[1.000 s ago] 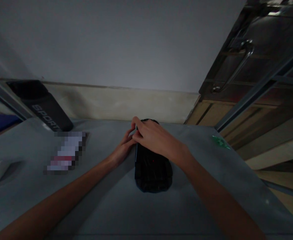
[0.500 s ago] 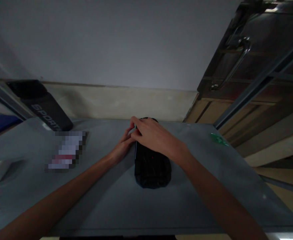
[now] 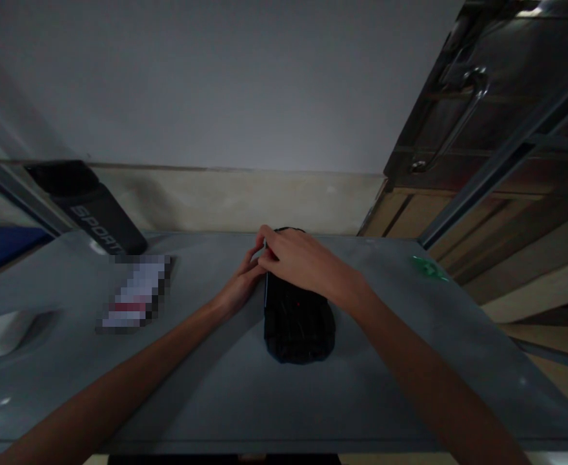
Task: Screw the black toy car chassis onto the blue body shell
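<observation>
On the grey table point(image 3: 226, 387) in front of me lies a long black object point(image 3: 299, 326) with a rounded near end. It has a ridged top and a tiny red spot, and looks like a toy car. My right hand point(image 3: 301, 261) covers its far half, with thumb and fingers curled at the left edge. Fingertips of my left hand point(image 3: 240, 287) press against that same left edge and meet the right fingers there. A small reddish bit shows under the right fingers. What exactly the fingertips pinch is hidden.
A black bottle point(image 3: 102, 213) lettered SPORT stands at the back left. Near it lies a blurred-out flat item point(image 3: 136, 290). A white object point(image 3: 0, 336) sits at the left edge. Green crumpled plastic point(image 3: 429, 268) lies at the right. A wall point(image 3: 245, 84) rises behind the table.
The view has shifted slightly, so most things sit a little further right. Both hands keep nearly the same hold on the black object.
</observation>
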Available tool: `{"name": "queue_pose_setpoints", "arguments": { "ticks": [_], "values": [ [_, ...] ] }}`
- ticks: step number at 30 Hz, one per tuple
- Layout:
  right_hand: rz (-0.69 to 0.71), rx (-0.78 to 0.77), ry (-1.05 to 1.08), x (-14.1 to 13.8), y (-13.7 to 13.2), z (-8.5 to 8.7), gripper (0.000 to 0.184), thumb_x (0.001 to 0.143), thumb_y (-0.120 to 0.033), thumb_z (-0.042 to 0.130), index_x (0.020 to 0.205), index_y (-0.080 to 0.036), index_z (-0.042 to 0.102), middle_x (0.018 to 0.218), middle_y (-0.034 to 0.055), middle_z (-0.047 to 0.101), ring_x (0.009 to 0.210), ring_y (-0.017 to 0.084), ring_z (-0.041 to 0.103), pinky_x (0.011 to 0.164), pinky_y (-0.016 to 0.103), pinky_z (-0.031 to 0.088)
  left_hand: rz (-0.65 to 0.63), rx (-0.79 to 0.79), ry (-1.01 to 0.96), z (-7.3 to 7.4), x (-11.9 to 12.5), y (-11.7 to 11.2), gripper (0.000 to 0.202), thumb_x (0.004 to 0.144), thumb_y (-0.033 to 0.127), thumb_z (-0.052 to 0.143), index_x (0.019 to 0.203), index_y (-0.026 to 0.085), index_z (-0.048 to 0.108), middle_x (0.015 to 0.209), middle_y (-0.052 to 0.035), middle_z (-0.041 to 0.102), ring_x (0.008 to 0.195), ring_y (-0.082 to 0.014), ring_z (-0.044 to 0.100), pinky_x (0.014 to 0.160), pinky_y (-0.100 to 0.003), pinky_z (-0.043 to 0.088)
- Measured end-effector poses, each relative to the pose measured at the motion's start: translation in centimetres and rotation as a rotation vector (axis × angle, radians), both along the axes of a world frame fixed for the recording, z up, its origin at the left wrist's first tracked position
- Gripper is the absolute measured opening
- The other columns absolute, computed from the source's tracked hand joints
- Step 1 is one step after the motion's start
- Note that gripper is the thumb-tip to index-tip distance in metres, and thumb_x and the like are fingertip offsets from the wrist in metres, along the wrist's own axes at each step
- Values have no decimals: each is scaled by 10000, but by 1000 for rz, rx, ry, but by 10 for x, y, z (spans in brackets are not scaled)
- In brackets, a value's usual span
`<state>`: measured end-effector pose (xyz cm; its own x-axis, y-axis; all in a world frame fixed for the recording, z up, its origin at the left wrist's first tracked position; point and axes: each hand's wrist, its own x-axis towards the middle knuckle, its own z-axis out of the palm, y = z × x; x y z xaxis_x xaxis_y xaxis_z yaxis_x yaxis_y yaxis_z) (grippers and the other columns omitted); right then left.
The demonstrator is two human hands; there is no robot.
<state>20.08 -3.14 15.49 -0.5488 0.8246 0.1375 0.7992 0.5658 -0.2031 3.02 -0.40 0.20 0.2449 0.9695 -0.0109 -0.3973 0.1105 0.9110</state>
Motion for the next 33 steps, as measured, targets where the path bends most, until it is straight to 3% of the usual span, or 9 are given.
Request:
{"name": "queue_pose_setpoints", "arguments": {
  "ticks": [7, 14, 17, 22, 28, 33],
  "values": [
    [-1, 9, -25, 1, 2, -1, 301, 1210, -260, 471, 1345, -178, 727, 1160, 127, 859, 1001, 236, 768, 833, 339, 440, -5, -12, -12, 3, 0, 0, 689, 776, 298, 953, 1408, 287, 679, 1369, -65, 845, 1383, -332, 720, 1296, -513, 428],
    [46, -78, 60, 2, -2, 5, 281, 1082, -176, 641, 1357, -192, 699, 1113, 79, 841, 1050, 222, 750, 866, 307, 456, -10, 5, -22, 1, 0, -1, 729, 809, 344, 973, 1468, 289, 667, 1364, -66, 855, 1494, -373, 662, 1363, -525, 356],
    [38, -36, 35, 0, -3, 5, 238, 1122, -235, 622, 1339, -209, 716, 1163, 99, 849, 1058, 238, 758, 862, 326, 454, -1, 9, -27, 0, 1, 0, 763, 801, 363, 969, 1490, 277, 653, 1352, -67, 856, 1487, -393, 669, 1353, -540, 372],
    [-7, -9, -38, 0, -2, 2, 285, 1208, -283, 510, 1348, -195, 742, 1120, 119, 858, 984, 242, 771, 806, 344, 432, -3, -16, 1, 1, 1, -2, 635, 801, 345, 946, 1375, 281, 682, 1401, -78, 834, 1413, -339, 716, 1309, -529, 425],
    [32, -34, 12, 2, 0, 2, 294, 1114, -160, 598, 1385, -194, 706, 1094, 84, 842, 1017, 227, 756, 806, 312, 441, 0, -18, -12, 2, 0, -2, 601, 817, 356, 968, 1350, 286, 699, 1333, -63, 859, 1453, -365, 695, 1335, -518, 392],
    [54, -37, 38, 2, 0, 3, 282, 1074, -178, 638, 1338, -205, 732, 1138, 88, 855, 1063, 240, 769, 871, 326, 473, -6, -5, 1, -1, -3, -1, 629, 838, 356, 956, 1408, 297, 695, 1383, -70, 842, 1429, -382, 701, 1312, -531, 394]
  ]
}}
